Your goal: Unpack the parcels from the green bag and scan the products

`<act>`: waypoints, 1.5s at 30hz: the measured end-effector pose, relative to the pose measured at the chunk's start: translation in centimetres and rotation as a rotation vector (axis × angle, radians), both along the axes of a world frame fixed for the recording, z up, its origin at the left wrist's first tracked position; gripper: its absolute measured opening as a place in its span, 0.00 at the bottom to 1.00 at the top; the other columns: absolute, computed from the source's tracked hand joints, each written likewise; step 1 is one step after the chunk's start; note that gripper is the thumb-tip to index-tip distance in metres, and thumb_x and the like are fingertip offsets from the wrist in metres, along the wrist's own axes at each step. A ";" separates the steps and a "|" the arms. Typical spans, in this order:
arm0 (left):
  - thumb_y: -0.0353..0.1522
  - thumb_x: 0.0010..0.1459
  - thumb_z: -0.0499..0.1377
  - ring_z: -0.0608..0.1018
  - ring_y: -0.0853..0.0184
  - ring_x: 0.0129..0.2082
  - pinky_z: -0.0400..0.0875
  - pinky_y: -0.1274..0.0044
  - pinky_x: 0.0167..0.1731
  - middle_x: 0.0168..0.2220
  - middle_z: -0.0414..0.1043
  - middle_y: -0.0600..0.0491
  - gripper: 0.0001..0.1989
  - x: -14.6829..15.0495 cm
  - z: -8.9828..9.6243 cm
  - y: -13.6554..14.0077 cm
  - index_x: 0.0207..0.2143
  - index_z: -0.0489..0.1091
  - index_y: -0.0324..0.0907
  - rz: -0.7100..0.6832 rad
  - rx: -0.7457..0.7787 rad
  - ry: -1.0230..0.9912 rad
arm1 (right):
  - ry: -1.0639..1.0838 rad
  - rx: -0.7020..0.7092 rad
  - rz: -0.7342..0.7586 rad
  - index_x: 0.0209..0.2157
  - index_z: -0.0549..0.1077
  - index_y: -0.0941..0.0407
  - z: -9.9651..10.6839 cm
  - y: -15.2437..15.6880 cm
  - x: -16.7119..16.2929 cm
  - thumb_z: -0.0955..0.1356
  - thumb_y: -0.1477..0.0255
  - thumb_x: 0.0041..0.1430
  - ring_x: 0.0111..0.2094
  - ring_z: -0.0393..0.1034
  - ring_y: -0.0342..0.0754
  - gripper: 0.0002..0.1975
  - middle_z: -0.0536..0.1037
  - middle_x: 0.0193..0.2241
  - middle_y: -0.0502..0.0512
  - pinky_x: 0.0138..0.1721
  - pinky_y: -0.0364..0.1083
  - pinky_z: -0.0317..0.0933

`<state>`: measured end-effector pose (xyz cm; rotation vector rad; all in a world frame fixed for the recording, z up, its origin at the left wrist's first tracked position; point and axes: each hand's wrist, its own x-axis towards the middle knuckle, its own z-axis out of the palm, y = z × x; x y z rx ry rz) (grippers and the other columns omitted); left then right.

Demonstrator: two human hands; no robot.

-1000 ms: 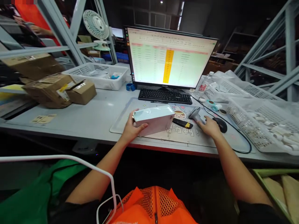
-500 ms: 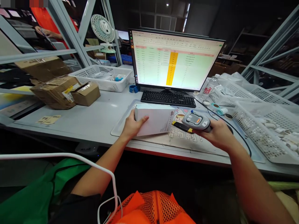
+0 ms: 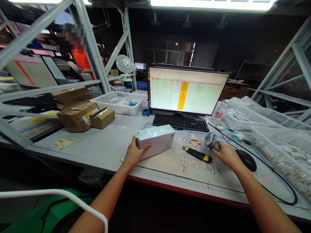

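I held the pale white rectangular box (image 3: pixel 156 142) on edge over the printed desk mat (image 3: pixel 167 168), the left hand (image 3: pixel 136 152) pinching its left end between thumb and fingers. In the head view I saw the right hand (image 3: pixel 227 154), fingers curled round a grey plastic scanner (image 3: pixel 212 141), near the rounded black mouse (image 3: pixel 247 160). A black-and-yellow utility knife (image 3: pixel 196 154) lay between box and scanner

the left hand (image 3: pixel 134 152) has its far fingers hidden behind the pale box (image 3: pixel 155 142), whose print is too small to read. the right hand (image 3: pixel 225 153) covers part of the scanner (image 3: pixel 212 140). rows on the monitor (image 3: pixel 206 95) are illegibly tiny. the right edge cuts off the near basket (image 3: pixel 273 157), the left and bottom edges a white tube (image 3: pixel 48 192). a co-worker's head (image 3: pixel 71 38) is pixelated.
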<state>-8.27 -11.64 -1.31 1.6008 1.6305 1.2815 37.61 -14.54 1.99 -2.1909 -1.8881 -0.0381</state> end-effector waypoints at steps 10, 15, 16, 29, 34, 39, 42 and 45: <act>0.51 0.54 0.70 0.76 0.44 0.65 0.73 0.56 0.62 0.62 0.74 0.38 0.49 -2.0 -4.0 -0.4 0.70 0.55 0.42 -0.135 -0.116 -0.052 | -0.032 0.010 -0.238 0.58 0.76 0.65 -3.4 3.4 2.8 0.62 0.48 0.71 0.50 0.79 0.71 0.35 0.81 0.50 0.77 0.48 0.61 0.70; 0.50 0.52 0.72 0.78 0.43 0.62 0.73 0.55 0.62 0.61 0.76 0.38 0.50 -2.0 -3.8 -0.3 0.70 0.57 0.42 -0.096 -0.125 -0.043 | 0.104 0.227 -0.106 0.60 0.75 0.64 1.0 8.3 -1.6 0.63 0.58 0.73 0.54 0.77 0.63 0.27 0.82 0.51 0.71 0.57 0.57 0.68; 0.51 0.51 0.72 0.78 0.43 0.62 0.73 0.55 0.62 0.61 0.76 0.38 0.51 -2.0 -3.7 -0.4 0.70 0.57 0.41 -0.092 -0.135 -0.041 | 0.133 0.210 -0.042 0.60 0.74 0.63 1.3 9.7 -3.1 0.64 0.60 0.73 0.55 0.76 0.61 0.25 0.81 0.53 0.70 0.58 0.57 0.67; 0.53 0.48 0.73 0.80 0.44 0.59 0.76 0.56 0.60 0.58 0.77 0.37 0.43 -2.1 -3.7 -0.3 0.60 0.68 0.40 -0.029 -0.179 -0.010 | 0.186 0.076 0.001 0.66 0.69 0.58 -3.8 16.0 -7.4 0.72 0.58 0.69 0.70 0.58 0.67 0.31 0.65 0.69 0.69 0.69 0.66 0.57; 0.53 0.49 0.73 0.79 0.44 0.60 0.75 0.57 0.62 0.60 0.76 0.37 0.44 -2.3 -3.8 -0.3 0.61 0.68 0.41 -0.029 -0.185 0.011 | 0.206 0.035 -0.021 0.68 0.66 0.63 -4.5 15.8 -6.6 0.71 0.60 0.66 0.73 0.53 0.67 0.36 0.58 0.73 0.75 0.72 0.62 0.52; 0.53 0.48 0.73 0.80 0.44 0.58 0.77 0.57 0.59 0.58 0.78 0.38 0.45 -2.4 -3.9 -0.1 0.62 0.68 0.41 -0.034 -0.155 -0.001 | 0.225 0.040 -0.034 0.67 0.67 0.67 -2.6 15.2 -7.5 0.71 0.61 0.65 0.73 0.55 0.70 0.36 0.60 0.72 0.79 0.71 0.64 0.54; 0.54 0.48 0.72 0.81 0.44 0.57 0.78 0.57 0.58 0.57 0.78 0.38 0.45 -2.4 -3.9 0.0 0.62 0.68 0.41 -0.045 -0.156 0.008 | 0.225 0.137 0.016 0.71 0.64 0.65 1.5 14.0 -7.0 0.67 0.63 0.69 0.72 0.58 0.65 0.34 0.63 0.71 0.73 0.71 0.60 0.56; 0.55 0.49 0.71 0.81 0.44 0.57 0.77 0.56 0.60 0.58 0.78 0.37 0.44 -2.4 -3.8 -0.2 0.61 0.67 0.40 -0.049 -0.168 0.013 | 0.237 0.333 0.119 0.70 0.66 0.60 5.5 10.7 -2.3 0.64 0.61 0.72 0.63 0.70 0.60 0.31 0.74 0.64 0.68 0.67 0.57 0.62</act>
